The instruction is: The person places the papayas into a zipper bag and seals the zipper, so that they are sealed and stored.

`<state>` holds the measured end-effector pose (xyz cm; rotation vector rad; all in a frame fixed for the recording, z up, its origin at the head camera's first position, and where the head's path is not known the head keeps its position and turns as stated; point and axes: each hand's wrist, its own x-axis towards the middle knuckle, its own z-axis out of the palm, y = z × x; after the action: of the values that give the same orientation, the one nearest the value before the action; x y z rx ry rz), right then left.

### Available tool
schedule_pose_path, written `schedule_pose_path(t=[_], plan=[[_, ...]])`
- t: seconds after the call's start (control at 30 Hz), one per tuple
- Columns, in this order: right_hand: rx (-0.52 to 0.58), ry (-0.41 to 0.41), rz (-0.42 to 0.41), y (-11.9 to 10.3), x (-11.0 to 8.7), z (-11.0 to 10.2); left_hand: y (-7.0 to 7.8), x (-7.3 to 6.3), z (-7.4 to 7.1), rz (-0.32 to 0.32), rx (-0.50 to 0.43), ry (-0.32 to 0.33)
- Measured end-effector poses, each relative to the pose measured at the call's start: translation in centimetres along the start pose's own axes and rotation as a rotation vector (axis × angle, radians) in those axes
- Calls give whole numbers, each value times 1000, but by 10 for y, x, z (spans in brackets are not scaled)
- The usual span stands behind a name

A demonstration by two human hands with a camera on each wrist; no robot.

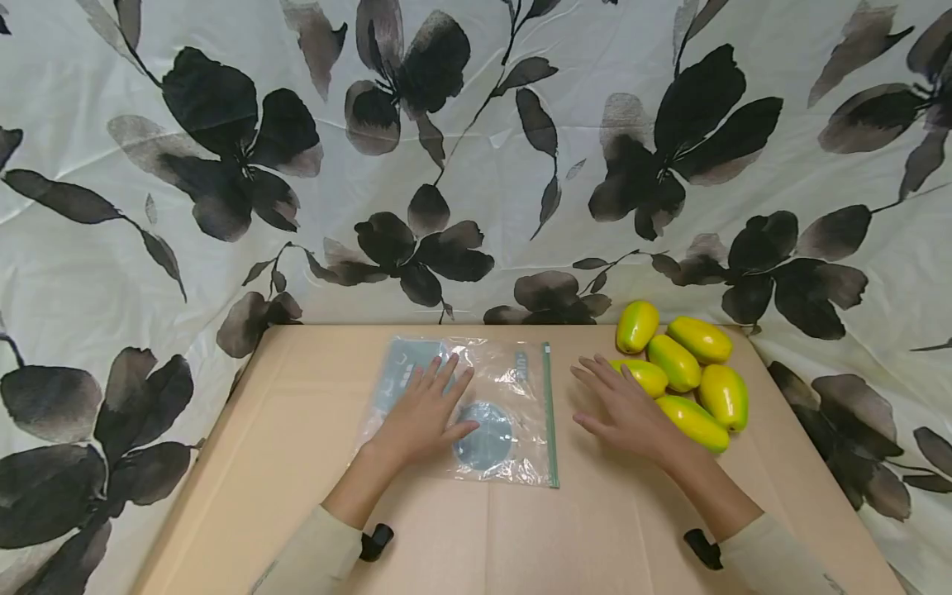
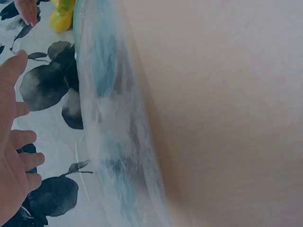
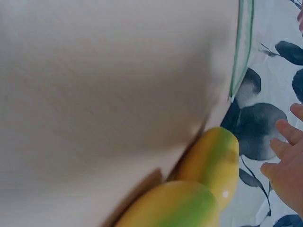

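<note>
A clear zip bag [image 1: 506, 463] with blue print and a green zip strip [image 1: 551, 413] along its right side lies flat on the board. Above its left half my left hand [image 1: 427, 409] hovers with spread fingers, holding nothing; the left wrist view has the bag [image 2: 102, 118] below that hand [image 2: 14, 161]. Several glossy yellow-green mangoes [image 1: 673, 364] are grouped at the right. My right hand [image 1: 625, 409] hangs at their left side, its fingers extended and holding nothing, and hides part of the nearest mango. Two mangoes [image 3: 208, 161] show below this hand [image 3: 289, 165] in the right wrist view.
Everything lies on a tan cardboard surface [image 1: 521, 537], whose far edge meets a white cloth [image 1: 521, 215] with dark flower prints. Black straps [image 1: 377, 542] are worn at both wrists, next to the light sleeves [image 1: 320, 554].
</note>
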<state>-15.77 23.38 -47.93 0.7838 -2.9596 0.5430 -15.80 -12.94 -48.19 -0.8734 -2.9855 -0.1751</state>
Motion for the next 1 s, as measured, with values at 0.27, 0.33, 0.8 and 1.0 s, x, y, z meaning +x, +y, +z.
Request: schedule_pose_path(t=[0.27,0.33,0.8,1.0], plan=[[74,-49,18,-7,-4,12,10,1,9,47,1,1],[96,-63,28,-7,-5,15,13,2,13,63,-14,-5],[144,-130,-6,-5,-15,34,42,10,27,130,-61,-77],[156,-131,-36,-7,-17,41,52,14,30,157,-105,-111]])
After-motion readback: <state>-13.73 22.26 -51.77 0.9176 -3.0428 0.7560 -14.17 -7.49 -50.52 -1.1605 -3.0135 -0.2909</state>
